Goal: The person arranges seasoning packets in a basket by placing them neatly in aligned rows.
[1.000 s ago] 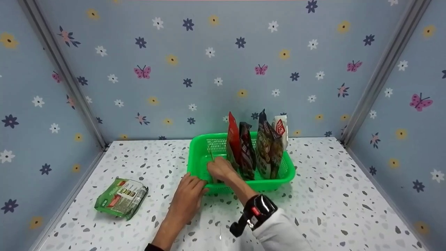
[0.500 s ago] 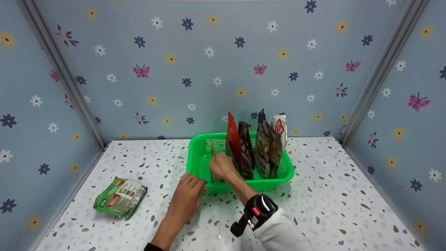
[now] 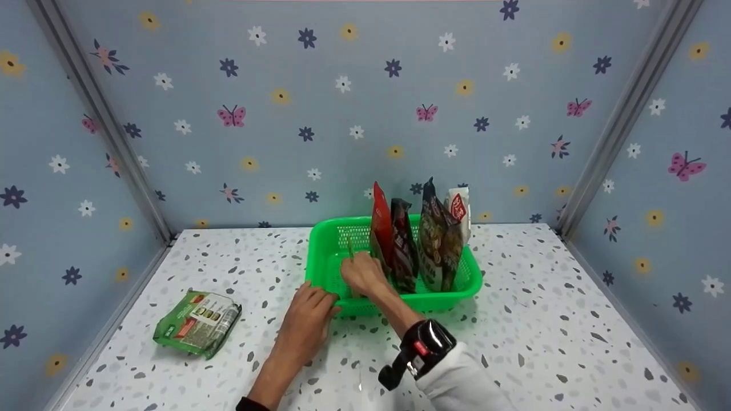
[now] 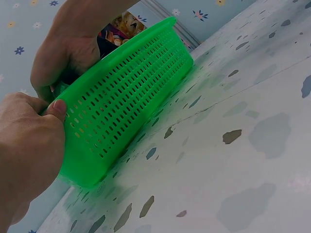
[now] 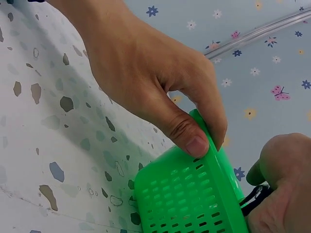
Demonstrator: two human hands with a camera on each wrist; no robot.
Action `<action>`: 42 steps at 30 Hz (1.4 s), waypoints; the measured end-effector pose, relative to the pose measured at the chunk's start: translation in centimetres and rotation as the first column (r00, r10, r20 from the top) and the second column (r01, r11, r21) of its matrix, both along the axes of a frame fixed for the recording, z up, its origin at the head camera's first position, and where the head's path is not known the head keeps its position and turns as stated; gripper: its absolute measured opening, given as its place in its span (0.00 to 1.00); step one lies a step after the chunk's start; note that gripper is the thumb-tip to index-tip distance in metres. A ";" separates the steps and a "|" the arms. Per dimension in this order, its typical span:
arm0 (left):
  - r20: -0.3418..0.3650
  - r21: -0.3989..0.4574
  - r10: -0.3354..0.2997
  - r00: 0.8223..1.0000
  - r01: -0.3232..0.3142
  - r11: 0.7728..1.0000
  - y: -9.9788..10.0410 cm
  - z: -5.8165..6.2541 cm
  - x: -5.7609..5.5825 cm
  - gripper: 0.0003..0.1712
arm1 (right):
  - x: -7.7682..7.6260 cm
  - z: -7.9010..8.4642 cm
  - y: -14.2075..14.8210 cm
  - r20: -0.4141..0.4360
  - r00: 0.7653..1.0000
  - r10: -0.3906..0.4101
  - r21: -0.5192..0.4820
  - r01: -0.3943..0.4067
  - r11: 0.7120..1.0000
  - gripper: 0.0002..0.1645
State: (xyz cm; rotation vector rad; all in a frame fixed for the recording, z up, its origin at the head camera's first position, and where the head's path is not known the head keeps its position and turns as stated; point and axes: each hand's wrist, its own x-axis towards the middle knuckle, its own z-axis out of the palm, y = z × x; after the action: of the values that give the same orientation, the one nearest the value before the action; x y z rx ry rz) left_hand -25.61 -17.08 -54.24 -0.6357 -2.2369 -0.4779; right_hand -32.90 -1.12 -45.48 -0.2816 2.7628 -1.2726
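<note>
A green plastic basket (image 3: pixel 320 257) with perforated sides stands on the speckled table. My left hand (image 3: pixel 308 314) grips its front left corner; in the left wrist view the thumb of the left hand (image 4: pixel 29 141) presses the outside of the rim. My right hand (image 3: pixel 362 274) is down inside the basket's left part, fingers curled on a thin greenish packet (image 3: pixel 350 246) standing on edge. Most of that packet is hidden by the hand. Right of it stand upright food bags: a red one (image 3: pixel 381 228), a dark one (image 3: pixel 404 251), and a brown one (image 3: pixel 432 245).
A white bag with a red label (image 3: pixel 460 211) stands at the basket's right end. A green food packet (image 3: pixel 199 324) lies flat on the table (image 3: pixel 262 268) at the left. Flower-patterned walls (image 3: pixel 320 114) enclose the back and both sides.
My right hand has shifted slightly right and then a little back left, with the thin packet turning in its grip. The left hand stays on the basket corner.
</note>
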 end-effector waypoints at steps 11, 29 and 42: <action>0.008 0.006 -0.003 1.000 0.003 1.000 -0.1 -0.1 0.1 0.11 | 1.4 0.3 0.7 -0.021 0.999 0.028 -0.027 -0.028 0.999 0.21; 0.005 0.003 -0.002 1.000 0.002 1.000 -0.1 -0.2 -0.1 0.08 | 4.4 0.6 2.0 -0.168 0.982 0.090 0.059 -0.081 0.995 0.24; -0.002 -0.003 0.004 1.000 -0.004 1.000 -0.2 -0.2 0.0 0.10 | 10.3 -0.6 6.7 -0.560 0.794 0.235 0.181 -0.160 0.970 0.29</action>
State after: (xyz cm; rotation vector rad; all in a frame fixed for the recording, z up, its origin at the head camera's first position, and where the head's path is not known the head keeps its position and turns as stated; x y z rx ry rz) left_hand -25.62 -17.27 -54.42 -0.6334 -2.2365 -0.4720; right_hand -22.56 5.53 -46.07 -1.0892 3.1552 -1.0885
